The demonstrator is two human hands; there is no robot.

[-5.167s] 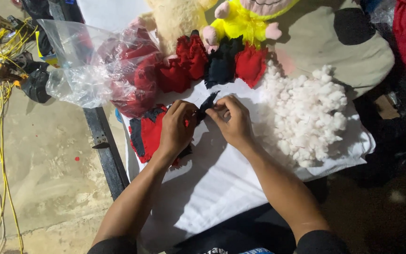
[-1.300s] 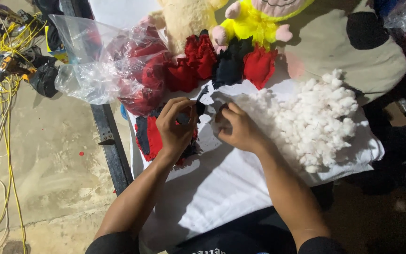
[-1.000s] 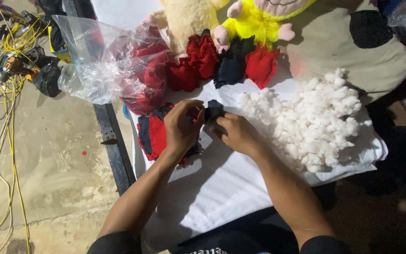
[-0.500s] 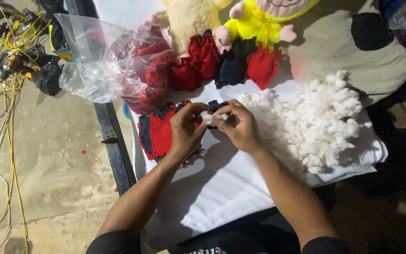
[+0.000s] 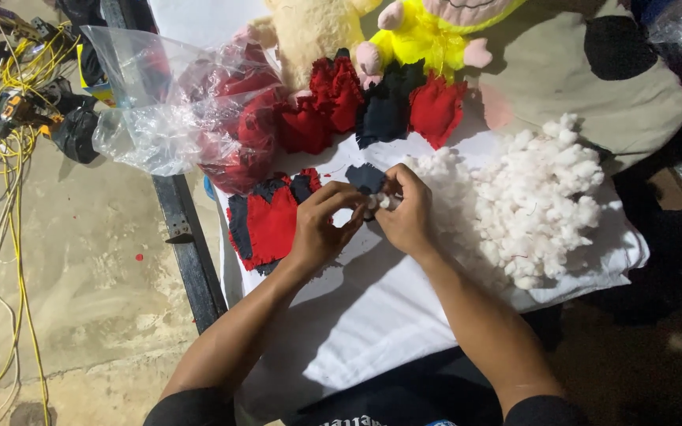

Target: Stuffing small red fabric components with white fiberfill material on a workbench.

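Working at the centre of the white cloth-covered surface [image 5: 404,315], both hands are closed on one small dark navy fabric pouch [image 5: 366,178], which sits between them just at 9 o'clock of the heap of loose white fibre stuffing [image 5: 530,205]. The left hand [image 5: 319,227] has its fingers curled around the pouch's near edge, pinching it firmly; the right hand [image 5: 409,213] is pinched shut on a small white tuft of stuffing [image 5: 384,202], pressed against the pouch's opening. Compared with half a second earlier, the two hands have drawn slightly closer together and the tuft shows more clearly between the fingertips; a second ago the pouch was more exposed and no tuft was visible at its mouth. Judged from this, filling of the pouch is under way, with the tuft only partly inside. A flat stack of red and navy unfilled fabric pieces [image 5: 266,221] lies at 9 o'clock of the left hand, touching the cloth. A row of filled red and navy pouches [image 5: 380,106] lies at 12 o'clock, below a cream plush toy [image 5: 309,31] and a yellow plush toy [image 5: 428,35]. A clear plastic bag holding red pieces [image 5: 191,110] lies at 10 o'clock. Yellow cables [image 5: 9,142] trail over the concrete floor [image 5: 80,276] at far 9 o'clock.
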